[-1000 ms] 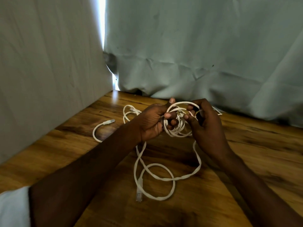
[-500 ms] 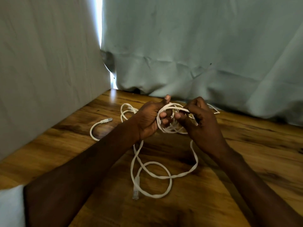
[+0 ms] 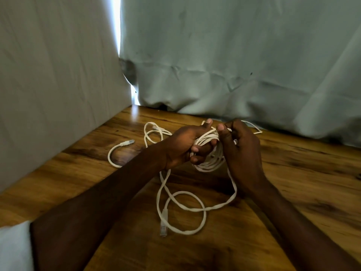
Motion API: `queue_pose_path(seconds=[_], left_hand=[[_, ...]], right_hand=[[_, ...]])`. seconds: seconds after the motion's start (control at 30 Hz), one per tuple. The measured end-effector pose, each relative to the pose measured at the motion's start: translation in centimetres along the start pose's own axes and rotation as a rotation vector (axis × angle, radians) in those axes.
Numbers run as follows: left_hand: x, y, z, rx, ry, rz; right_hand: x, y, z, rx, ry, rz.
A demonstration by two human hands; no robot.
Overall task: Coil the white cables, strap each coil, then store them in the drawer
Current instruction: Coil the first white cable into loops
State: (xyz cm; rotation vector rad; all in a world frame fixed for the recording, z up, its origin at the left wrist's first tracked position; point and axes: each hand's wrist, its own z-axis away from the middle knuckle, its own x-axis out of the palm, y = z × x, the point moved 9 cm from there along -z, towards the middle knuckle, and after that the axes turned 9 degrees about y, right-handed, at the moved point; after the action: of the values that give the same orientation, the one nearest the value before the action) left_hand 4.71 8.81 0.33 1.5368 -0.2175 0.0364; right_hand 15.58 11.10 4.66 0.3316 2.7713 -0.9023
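A wooden tabletop [image 3: 293,182] with dark grain streaks carries everything; a loose run of white cable [image 3: 181,194] lies on it in overlapping loops, taken here as the landmark; its clear plug [image 3: 163,228] rests at the near-left edge of those loops; beyond the loops and to their left, a second cable end [image 3: 127,142] lies curved on the wood, apart from them; more cable loops [image 3: 151,132] lie just behind that end, nearer the grey-green cloth backdrop [image 3: 234,65] that meets the tabletop's far edge.

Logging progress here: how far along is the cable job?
Early. Done: nothing strapped or stored. In hand: the left hand grips a partial coil, the right hand feeding it. Left: loose tail, second cable on the table; no drawer visible.
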Motion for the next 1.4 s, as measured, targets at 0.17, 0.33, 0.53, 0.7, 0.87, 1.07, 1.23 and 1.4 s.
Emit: queue_pose_path(seconds=[0.17,0.33,0.53,0.7,0.87,1.07,1.23,1.4], left_hand=[[0.4,0.3,-0.1,-0.006,-0.05,0.155],[-0.2,1.4,0.2,0.047,-0.065,0.201],[-1.1,1.9,-0.2,0.093,-0.072,0.34],[-1.1,1.7,-0.4,0.122,-0.033,0.348],[0.3,1.6,0.4,0.069,-0.115,0.317],[0.4,2.0,-0.1,0.1,-0.016,0.215],[-0.6,1.7,-0.9,0.201,0.198,0.125],[-1.9,2.8,-0.5,0.33,0.239,0.256]], right_hand=[[0.4,2.9,0.1,0.244,0.038,-0.2],[0.1,4.4,0.3,0.604,0.036,-0.451],[3.4,3.1,1.4,0.754,-0.227,-0.687],[5.0,2.7,2.1,0.827,-0.321,-0.847],[4.3,3.5,1.1,0.698,-0.145,-0.851],[2.8,2.8,0.3,0.372,-0.1,-0.631],[1.2,3.6,-0.3,0.161,-0.033,-0.214],[3.2,3.4,0.4,0.523,-0.11,-0.752]])
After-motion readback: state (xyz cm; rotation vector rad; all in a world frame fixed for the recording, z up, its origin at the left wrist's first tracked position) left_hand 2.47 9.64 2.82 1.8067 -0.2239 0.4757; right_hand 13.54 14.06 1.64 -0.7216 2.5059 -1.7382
